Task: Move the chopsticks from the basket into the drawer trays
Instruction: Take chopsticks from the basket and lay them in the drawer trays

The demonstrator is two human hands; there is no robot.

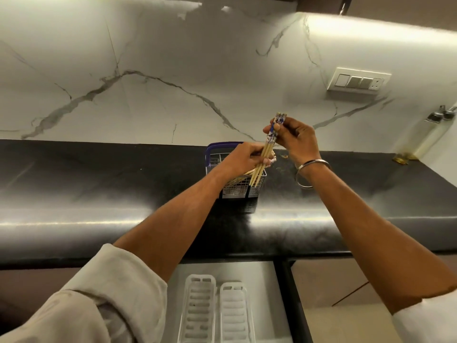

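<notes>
A bundle of bamboo chopsticks with blue-and-white patterned tops stands tilted above the basket. My left hand grips the bundle low on the shafts. My right hand pinches the patterned tops. Under both hands, a metal mesh basket with a blue rim sits on the black counter, with more chopsticks lying inside it, partly hidden by my left hand. Two white slotted trays lie side by side in the open drawer below the counter edge.
The black counter runs along a white marble wall. A switch plate is on the wall at the right. Glass oil bottles stand at the far right corner. A dark drawer divider borders the trays on the right.
</notes>
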